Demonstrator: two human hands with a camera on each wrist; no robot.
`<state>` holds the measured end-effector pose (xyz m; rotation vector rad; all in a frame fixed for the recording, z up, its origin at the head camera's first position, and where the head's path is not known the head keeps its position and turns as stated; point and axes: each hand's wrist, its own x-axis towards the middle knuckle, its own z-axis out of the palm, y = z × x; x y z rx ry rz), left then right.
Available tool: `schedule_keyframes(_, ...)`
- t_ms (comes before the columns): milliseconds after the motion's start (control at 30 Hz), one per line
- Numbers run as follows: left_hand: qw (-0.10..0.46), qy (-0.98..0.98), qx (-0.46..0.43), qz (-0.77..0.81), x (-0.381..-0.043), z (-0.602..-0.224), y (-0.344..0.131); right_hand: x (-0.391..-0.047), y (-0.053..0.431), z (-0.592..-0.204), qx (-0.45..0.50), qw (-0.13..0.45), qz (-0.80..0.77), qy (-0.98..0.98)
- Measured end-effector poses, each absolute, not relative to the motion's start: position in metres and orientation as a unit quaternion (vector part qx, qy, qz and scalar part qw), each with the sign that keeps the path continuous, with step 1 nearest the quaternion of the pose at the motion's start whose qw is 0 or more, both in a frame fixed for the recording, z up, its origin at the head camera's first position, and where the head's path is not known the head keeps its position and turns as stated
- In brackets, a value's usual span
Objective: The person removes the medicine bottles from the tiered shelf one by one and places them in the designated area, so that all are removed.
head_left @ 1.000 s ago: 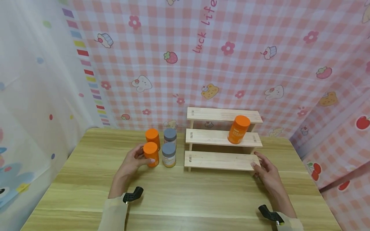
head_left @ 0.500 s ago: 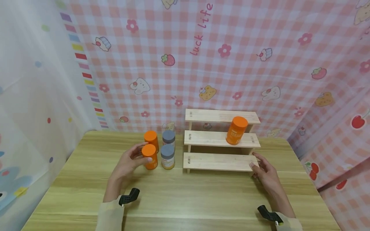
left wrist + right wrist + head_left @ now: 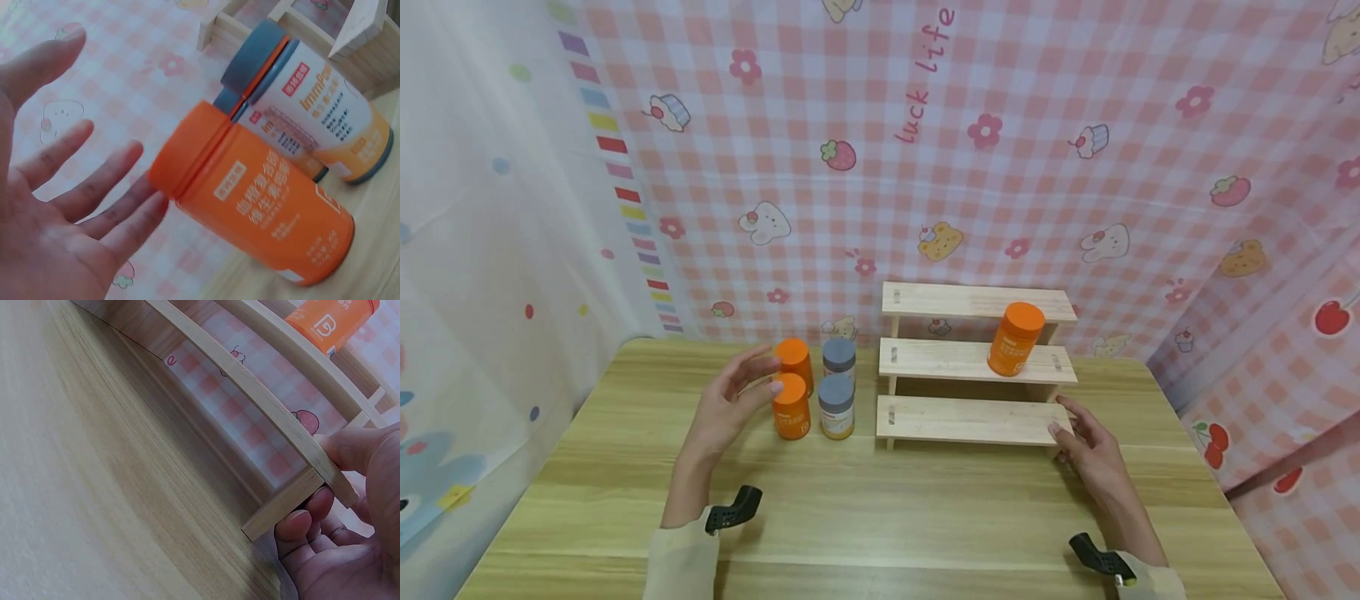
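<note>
My left hand (image 3: 722, 408) is spread open just left of the front orange bottle (image 3: 792, 408), thumb and fingers apart. In the left wrist view this orange bottle (image 3: 256, 200) stands upright on the table, its lid beside my fingertips. A second orange bottle (image 3: 795, 358) is right behind it. Two grey-lidded bottles stand to their right, the front one (image 3: 837, 408) with a white and yellow label. My right hand (image 3: 1093, 450) grips the right end of the bottom step of a wooden tiered shelf (image 3: 970, 419), thumb on top and fingers curled underneath.
Another orange bottle (image 3: 1017, 340) stands on the shelf's middle step, toward the right. The shelf and bottles are on a wood-grain table (image 3: 880, 508). A pink checked cloth (image 3: 887, 192) hangs close behind the shelf.
My left hand has let go of the front orange bottle and drawn slightly up and left, its fingers opening. The right hand keeps its grip on the shelf.
</note>
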<state>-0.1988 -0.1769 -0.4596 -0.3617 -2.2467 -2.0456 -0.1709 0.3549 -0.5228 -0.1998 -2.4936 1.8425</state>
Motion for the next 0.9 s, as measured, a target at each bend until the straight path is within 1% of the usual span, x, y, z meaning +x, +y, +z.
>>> schedule_keyframes(167, 0.08, -0.699, -0.139, -0.697, -0.197, -0.451, -0.169, -0.171, 0.357, -0.523, -0.062, 0.018, 0.593, -0.803)
schedule_keyframes(300, 0.096, -0.676, -0.164, -0.712, -0.196, -0.446, -0.161, -0.172, 0.357, -0.523, -0.064, 0.017, 0.59, -0.805)
schedule_keyframes(600, 0.089, -0.66, -0.221, -0.712, -0.193, -0.44, -0.144, -0.172, 0.355, -0.522, -0.076, 0.008, 0.586, -0.807)
schedule_keyframes(900, 0.07, -0.66, -0.233, -0.711, -0.193, -0.435, -0.125, -0.172, 0.356, -0.523, -0.081, 0.01, 0.577, -0.813)
